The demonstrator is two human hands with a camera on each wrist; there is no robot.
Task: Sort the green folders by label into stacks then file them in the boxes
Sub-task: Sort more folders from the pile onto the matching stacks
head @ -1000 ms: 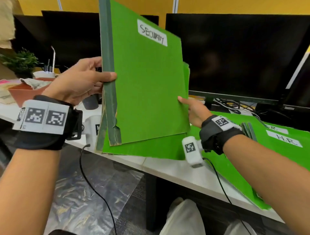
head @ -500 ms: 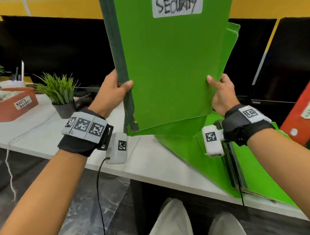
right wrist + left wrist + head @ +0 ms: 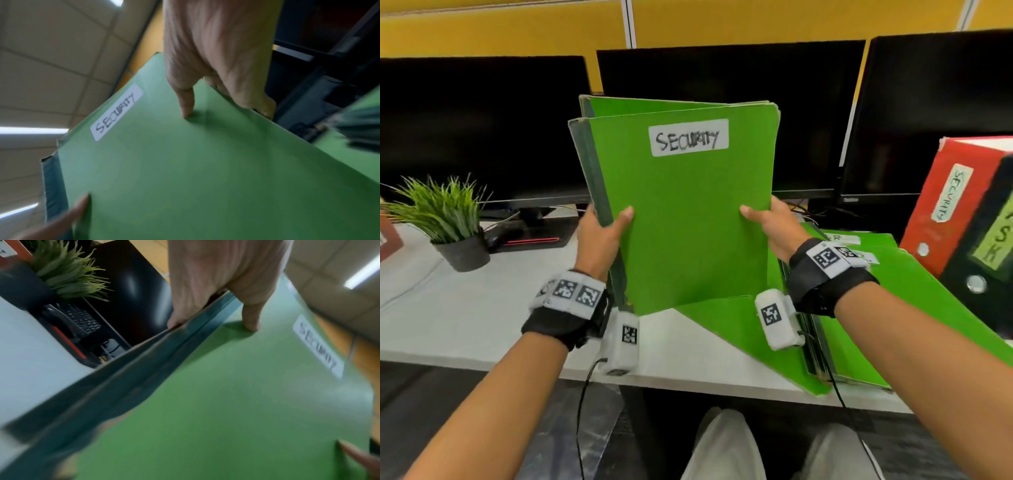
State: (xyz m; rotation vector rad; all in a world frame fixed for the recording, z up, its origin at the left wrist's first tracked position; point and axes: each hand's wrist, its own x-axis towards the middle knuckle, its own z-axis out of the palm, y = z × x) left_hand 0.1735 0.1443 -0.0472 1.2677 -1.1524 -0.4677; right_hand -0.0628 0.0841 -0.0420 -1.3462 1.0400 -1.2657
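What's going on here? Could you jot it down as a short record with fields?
Held item: green folders, front one labelled SECURITY, upright above the desk
Left hand: grips the spine edge
Right hand: grips the opposite edge
On desk at right: more green folders
Far right: red box labelled SECURITY
Left side: potted plant
Behind: dark monitors

- "SECURITY", handwritten in marker on a white sticker, on the front green folder (image 3: 688,219)
- "SECURITY" again, running sideways on a pale label on the red box file (image 3: 941,205)
- its black neighbour's (image 3: 989,260) green label: only "S" and "K" readable
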